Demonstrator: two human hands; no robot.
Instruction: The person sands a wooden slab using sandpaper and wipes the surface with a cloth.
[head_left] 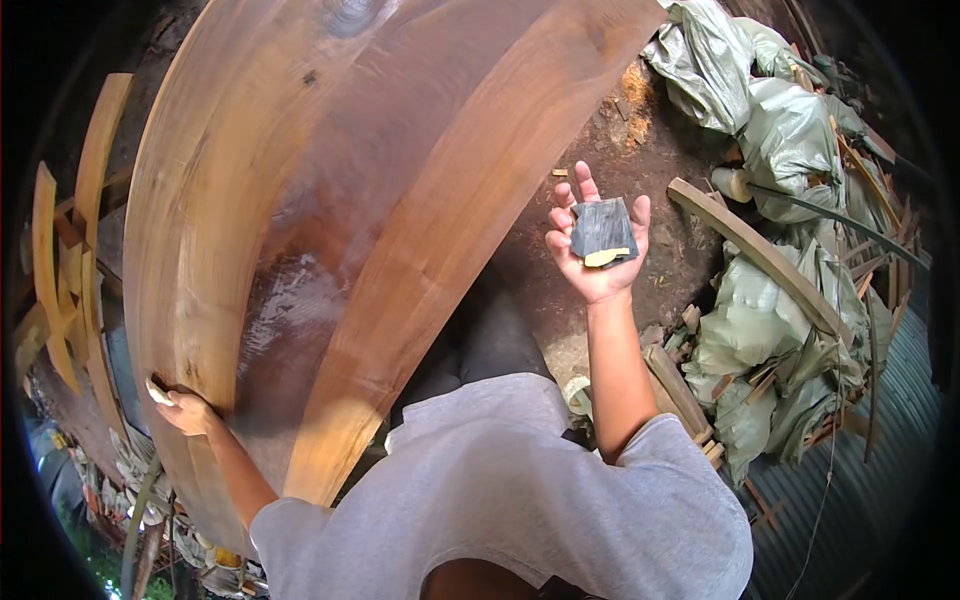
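A long wooden slab with light edges and a dark, glossy middle stretches away from me. My left hand is at the slab's left edge, its fingers closed on a small white piece. Off the slab's right side, my right hand is palm up with fingers curled around a dark grey flat block. A small yellow piece lies against the block's lower edge.
Pale green sacks are piled at the right with scrap wood. A curved wooden strip juts toward the slab. Long curved offcuts stand at the far left. Corrugated sheet covers the lower right.
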